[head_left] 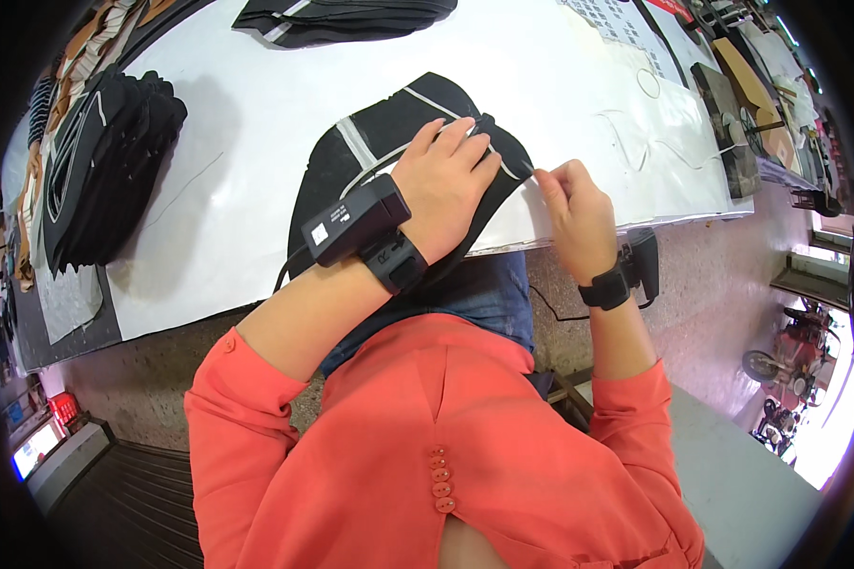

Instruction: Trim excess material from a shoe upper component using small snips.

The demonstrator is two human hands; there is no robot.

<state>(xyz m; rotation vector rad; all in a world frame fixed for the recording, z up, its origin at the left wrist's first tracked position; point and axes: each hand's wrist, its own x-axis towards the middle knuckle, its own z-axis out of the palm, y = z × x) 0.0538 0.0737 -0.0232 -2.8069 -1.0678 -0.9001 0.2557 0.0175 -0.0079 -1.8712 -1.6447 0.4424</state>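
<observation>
left hand (449,188): fingers apart, hiding part of black piece (323,169) | right hand (577,213): at its edge, can't tell if clamped

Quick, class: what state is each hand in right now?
Left hand: open, palm down on the black piece.
Right hand: closed in a pinch by its right edge; what's held is unclear.

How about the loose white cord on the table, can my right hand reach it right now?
Probably yes: the white cord lies beyond your right hand, and nothing appears to stand between them. That hand seems pinched at the edge of the black piece, so may need freeing.
</observation>
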